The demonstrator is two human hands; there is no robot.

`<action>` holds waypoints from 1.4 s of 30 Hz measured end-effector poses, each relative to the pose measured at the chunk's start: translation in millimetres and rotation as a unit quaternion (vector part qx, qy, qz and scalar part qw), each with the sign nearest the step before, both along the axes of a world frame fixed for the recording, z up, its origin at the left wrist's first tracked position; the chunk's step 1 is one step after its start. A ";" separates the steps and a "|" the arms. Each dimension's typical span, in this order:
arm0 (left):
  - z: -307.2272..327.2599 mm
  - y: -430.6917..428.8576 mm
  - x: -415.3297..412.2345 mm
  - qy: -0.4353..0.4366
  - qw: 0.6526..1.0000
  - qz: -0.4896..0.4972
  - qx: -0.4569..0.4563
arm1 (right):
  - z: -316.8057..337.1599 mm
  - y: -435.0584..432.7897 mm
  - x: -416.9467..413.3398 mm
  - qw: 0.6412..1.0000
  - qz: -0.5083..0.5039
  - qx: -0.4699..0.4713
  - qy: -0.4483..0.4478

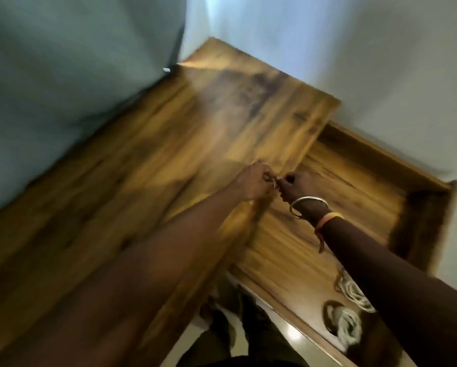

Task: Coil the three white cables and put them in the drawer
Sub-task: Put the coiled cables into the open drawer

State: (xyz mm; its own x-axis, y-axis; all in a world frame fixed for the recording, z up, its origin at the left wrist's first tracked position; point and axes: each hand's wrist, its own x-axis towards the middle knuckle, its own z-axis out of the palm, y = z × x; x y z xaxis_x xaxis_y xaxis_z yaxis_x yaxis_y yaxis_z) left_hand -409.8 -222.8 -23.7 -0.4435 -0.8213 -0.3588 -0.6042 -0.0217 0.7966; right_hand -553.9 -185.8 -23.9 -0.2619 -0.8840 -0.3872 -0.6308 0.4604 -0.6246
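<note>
The left hand and right hand pinch a blurred pale strand between curled fingertips above the open drawer. In the drawer lie a coiled white cable and a second coil.

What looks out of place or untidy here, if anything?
Nothing clearly stands out. One white coil and a second coil lie in the open drawer. The left hand and right hand pinch a small pale item; blur hides detail.

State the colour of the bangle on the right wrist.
Silver; the bangle shows in the head view.
</note>
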 end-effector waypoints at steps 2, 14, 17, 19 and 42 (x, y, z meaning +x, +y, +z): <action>19.0 -3.0 76.5 -0.017 0.998 0.054 -0.019 | 12.2 -14.7 72.6 0.997 0.060 -0.014 -0.047; 20.2 178.7 391.4 -0.162 0.949 0.237 0.129 | 9.5 84.0 366.8 0.848 0.497 0.141 -0.118; 20.9 230.6 403.2 -0.185 0.930 0.221 0.227 | 1.5 114.1 387.3 0.768 0.609 0.195 -0.024; 26.5 255.3 398.1 -0.193 0.909 0.220 0.295 | 2.5 129.7 388.8 0.703 0.683 0.188 0.064; 42.5 172.7 326.5 -0.149 0.921 0.270 0.239 | -3.1 85.2 319.0 0.867 0.492 0.078 -0.008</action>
State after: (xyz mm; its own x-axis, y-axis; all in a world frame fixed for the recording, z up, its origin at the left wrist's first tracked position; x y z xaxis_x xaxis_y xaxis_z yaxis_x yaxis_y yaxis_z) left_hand -83.3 -50.1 18.8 0.1596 -0.6093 -0.7767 -0.5931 -0.6881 0.4179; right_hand -234.9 -100.6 -27.1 0.5961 -0.6135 -0.5180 -0.7576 -0.2161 -0.6159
